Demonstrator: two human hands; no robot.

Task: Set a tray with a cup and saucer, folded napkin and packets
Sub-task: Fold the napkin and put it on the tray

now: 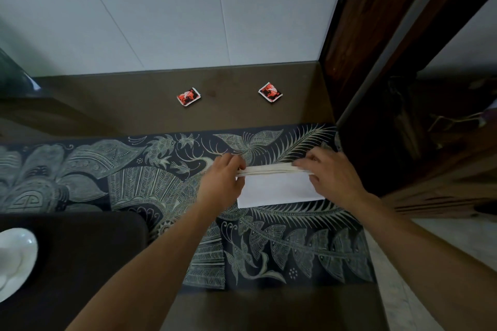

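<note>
Here, a white napkin (pixel 279 191) is being held at its far folded edge by both hands, over a dark patterned cloth (pixel 134 169) that is spread across the brown counter (pixel 242 110). The left hand (pixel 223 180) is gripping the left end of the fold, with the grip narrow and the fingers curled over the layered edge. The right hand (pixel 330 172) is pinching the right end in the same narrow grip. The near part of the napkin is lying flat on the cloth. Two red packets (pixel 188 97) (pixel 270 92) are lying apart on the bare counter at the far side, near the wall. A dark tray (pixel 80 263) is sitting at the near left, and a white saucer (pixel 16 258) is resting on it, partly cut off by the picture's edge.
</note>
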